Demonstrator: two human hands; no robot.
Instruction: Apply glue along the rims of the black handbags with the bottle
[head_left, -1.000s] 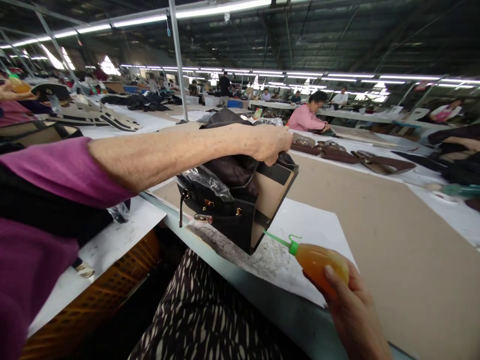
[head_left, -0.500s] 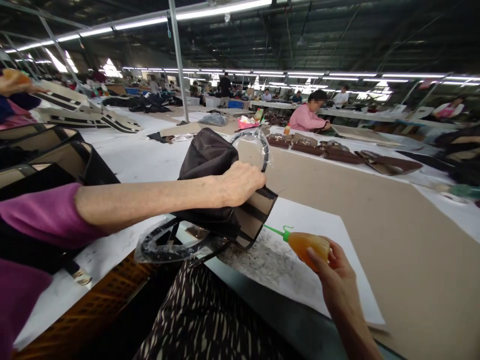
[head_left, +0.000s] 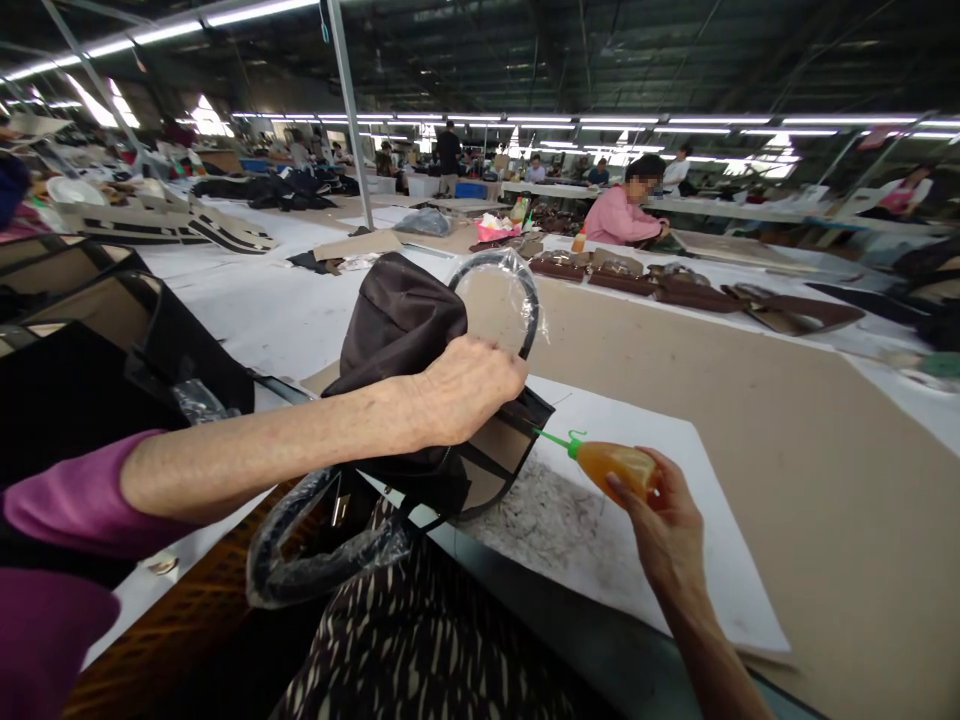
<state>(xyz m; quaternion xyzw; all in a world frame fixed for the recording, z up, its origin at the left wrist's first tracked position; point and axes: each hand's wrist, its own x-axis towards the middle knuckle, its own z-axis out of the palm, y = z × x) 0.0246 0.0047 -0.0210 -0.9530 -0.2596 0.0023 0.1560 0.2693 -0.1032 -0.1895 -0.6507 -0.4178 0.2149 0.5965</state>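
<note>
My left hand (head_left: 480, 385) is closed on the upper edge of a dark brown handbag (head_left: 401, 320), its fingertips hidden behind the edge. Dark lining puffs out of the bag to the left. One plastic-wrapped handle (head_left: 534, 300) stands up behind the hand, and another wrapped handle (head_left: 281, 555) hangs toward my lap. In my right hand (head_left: 664, 510) is a squeeze bottle (head_left: 611, 470) of amber liquid, held sideways. Its thin green nozzle points left, with the tip at the bag's tan, dark-striped side; whether it touches I cannot tell.
A white sheet (head_left: 720, 530) with dark smears lies under the bag on tan board (head_left: 862, 480). More dark bags (head_left: 187, 350) stand at left above an orange basket (head_left: 180, 610). Brown bag pieces (head_left: 622, 285) lie across the table near a person in pink (head_left: 619, 215).
The bag has tilted and shifted slightly, and its near handle has swung down and left. The bottle has moved up a little, its nozzle still at the bag's side.
</note>
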